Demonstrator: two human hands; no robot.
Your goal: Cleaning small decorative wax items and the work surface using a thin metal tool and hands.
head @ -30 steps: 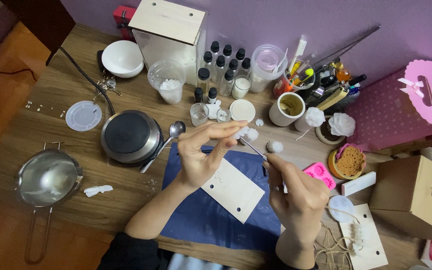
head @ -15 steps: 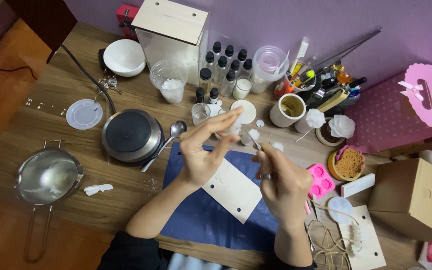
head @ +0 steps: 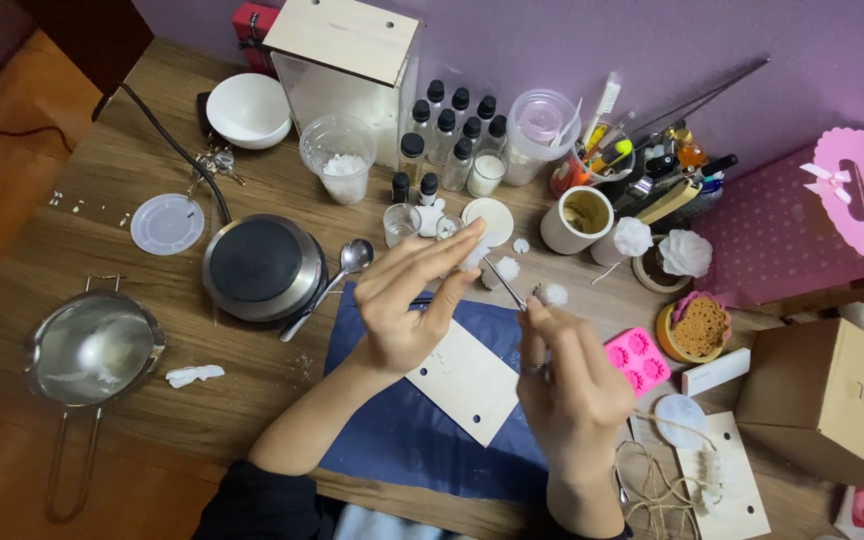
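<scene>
A: What is the right hand (head: 572, 385) doing?

B: It is closed around thin metal tweezers (head: 504, 284), whose tip reaches up toward the left hand.

A: And the left hand (head: 414, 300)?

B: Its fingertips are pinched on a small white wax piece (head: 474, 256), held up above the bench (head: 72, 180); the tweezers' tip meets it there (whether the tip actually grips the piece, I cannot tell).

A: What lies under the hands?

B: A dark blue mat (head: 402, 445) at the middle of the bench's near edge, with a pale wooden board (head: 467, 385) on it, set at a slant.

A: Just beyond the fingers?

B: Two more small white wax pieces, one (head: 507, 268) just beside the tweezers and one (head: 552, 293) above the right hand. A metal spoon (head: 337, 278) lies left of the mat, its bowl against a round hot plate (head: 262, 265).

A: Farther out?

B: Toward the left near corner, a metal strainer pot (head: 92, 350) with a long handle. Right of the right hand, a pink silicone mould (head: 637, 358). Along the far edge stand a clear cup of white flakes (head: 340, 160), a cluster of black-capped bottles (head: 452, 125) and a white bowl (head: 248, 108). A brown cardboard box (head: 832, 400) sits at the right edge.
</scene>
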